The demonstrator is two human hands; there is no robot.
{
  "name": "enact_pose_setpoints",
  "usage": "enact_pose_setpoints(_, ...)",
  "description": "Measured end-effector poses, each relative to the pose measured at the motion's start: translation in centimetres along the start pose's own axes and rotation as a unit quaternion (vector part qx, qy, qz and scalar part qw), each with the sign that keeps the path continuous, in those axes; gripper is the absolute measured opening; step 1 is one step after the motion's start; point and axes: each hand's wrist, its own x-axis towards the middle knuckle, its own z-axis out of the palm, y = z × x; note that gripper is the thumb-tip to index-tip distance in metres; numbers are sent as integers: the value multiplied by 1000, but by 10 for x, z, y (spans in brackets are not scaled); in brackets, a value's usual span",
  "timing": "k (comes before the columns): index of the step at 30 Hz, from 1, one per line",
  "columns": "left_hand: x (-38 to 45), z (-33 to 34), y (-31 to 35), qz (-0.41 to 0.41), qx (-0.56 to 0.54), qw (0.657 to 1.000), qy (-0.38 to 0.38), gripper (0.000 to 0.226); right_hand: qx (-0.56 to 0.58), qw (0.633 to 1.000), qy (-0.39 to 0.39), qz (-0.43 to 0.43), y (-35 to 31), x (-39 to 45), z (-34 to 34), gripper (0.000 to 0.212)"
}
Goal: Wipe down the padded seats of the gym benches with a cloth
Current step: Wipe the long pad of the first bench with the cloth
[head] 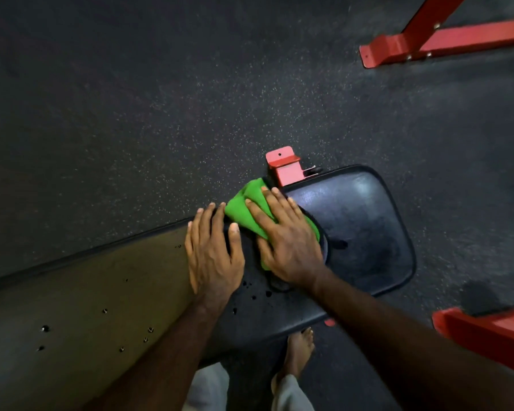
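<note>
The right hand (288, 244) lies flat on the green cloth (251, 209), fingers straight and slightly spread, pressing it down where the long back pad (101, 298) meets the black seat pad (365, 226); the cloth's far corner hangs over the bench's far edge, just beside the red bracket (284, 167). The left hand (212, 250) rests palm-down on the back pad just beside the cloth, fingers straight and close together, their tips at the pad's far edge; the thumb seems to touch the cloth's near fold, though the light is dim. The seat pad's rounded right end is bare and shiny. Beyond the far edge lies open speckled floor (161, 99); a red frame (445, 37) stands well apart at top right, another red frame (493, 333) near the seat's lower right. A bare foot (298, 351) stands under the near edge.
</note>
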Motion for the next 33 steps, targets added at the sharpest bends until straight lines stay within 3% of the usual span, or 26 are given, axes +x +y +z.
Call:
enact_pose_setpoints(2,-1,-1,0,-1,0,1000,-2,52,-36,997,-26,-66,36,6,-11,75)
enact_pose_setpoints(3,-1,-1,1,-1,2,1000,-5,52,-37,999,-5,-9,48,11,-16,73)
enact_pose_setpoints(5,-1,-1,2,-6,4,1000,-14,53,1,978,77,194,43,17,-18,69)
enact_pose_setpoints(6,-1,0,3,-9,6,1000,-17,53,19,961,105,254,27,18,-14,69)
enact_pose_setpoints(7,-1,0,3,-10,10,1000,-17,53,31,960,112,256,9,17,-8,69)
enact_pose_setpoints(8,-1,0,3,-11,14,1000,-19,53,35,974,92,204,-4,12,-2,70)
enact_pose_setpoints(10,0,-1,2,-7,19,1000,-19,53,15,1000,10,20,-8,-3,1,73)
enact_pose_setpoints(12,0,-1,2,-3,21,1000,-21,53,-20,998,-19,-54,24,-1,-7,74)
enact_pose_setpoints(14,0,-1,3,-6,22,999,-26,55,-14,996,29,83,39,10,-12,72)
enact_pose_setpoints(16,0,-2,4,-9,21,999,-27,56,23,963,105,249,16,14,-9,71)
enact_pose_setpoints(17,0,-2,4,-8,20,999,-25,57,34,959,111,258,-2,12,-4,71)
enact_pose_setpoints(18,0,-2,4,-8,16,1000,-21,59,41,972,93,210,-17,5,3,71)
enact_pose_setpoints(21,0,-3,3,3,-4,1000,-17,63,8,998,-17,-63,-6,-16,4,72)
enact_pose_setpoints(22,-1,-4,3,6,-2,1000,-17,65,-11,996,-19,-84,12,-13,0,73)
enact_pose_setpoints(23,-1,-4,2,7,2,1000,-19,66,-17,999,-3,-45,24,-8,-4,73)
enact_pose_setpoints(24,-1,-4,2,5,6,1000,-24,66,-1,998,29,47,30,-3,-6,73)
enact_pose_setpoints(26,-1,-3,3,1,11,999,-32,66,52,962,103,247,13,2,-5,72)
enact_pose_setpoints(27,-2,-3,3,2,12,999,-30,66,61,956,109,267,-4,0,0,72)
enact_pose_setpoints(28,-2,-3,3,5,11,1000,-24,66,62,969,91,222,-17,-5,5,73)
enact_pose_setpoints(31,-1,-4,2,13,5,1000,-23,65,3,999,-15,-43,-2,-22,3,72)
enact_pose_setpoints(32,-2,-5,2,12,7,1000,-25,65,-15,999,-8,-49,14,-20,-3,73)
enact_pose_setpoints(33,-2,-6,2,11,7,1000,-24,65,-13,1000,11,12,25,-16,-7,74)
